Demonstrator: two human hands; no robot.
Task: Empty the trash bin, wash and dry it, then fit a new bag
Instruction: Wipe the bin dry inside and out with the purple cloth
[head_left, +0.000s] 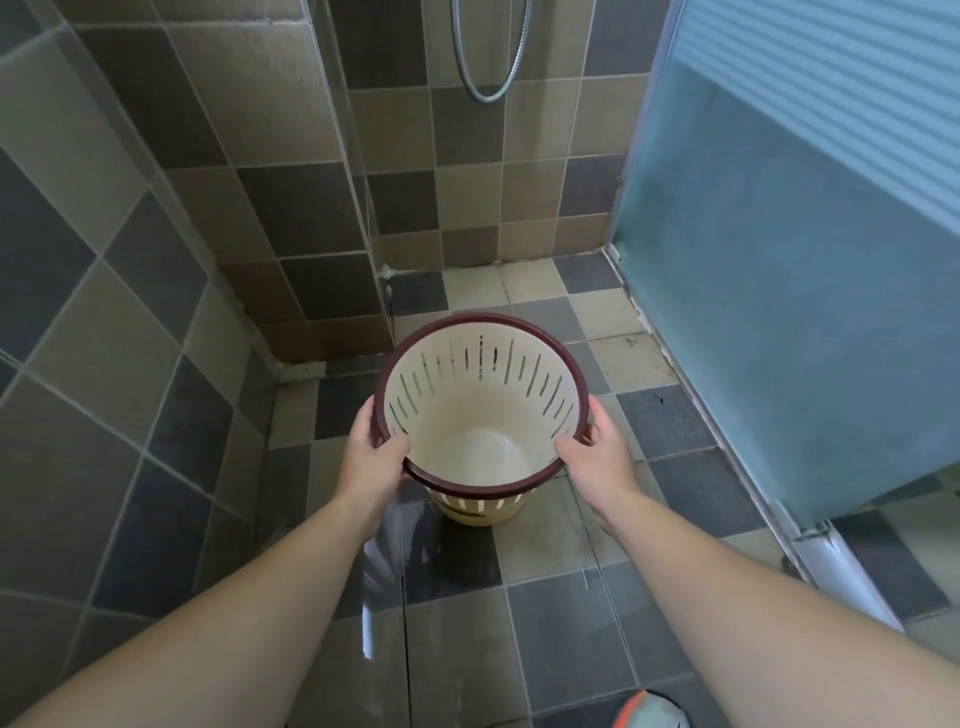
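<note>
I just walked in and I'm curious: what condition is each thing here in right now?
Trash bin: upright, empty, no bag, held by its rim.
Left hand: grips the rim.
Right hand: grips the rim.
Shower hose: hangs in a loop.
Floor: shiny, looks wet.

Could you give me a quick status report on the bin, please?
Left hand and right hand both grip the bin by its dark rim. Bin upright, no trash or bag inside, over the tiled floor. Nothing in the way.
</note>
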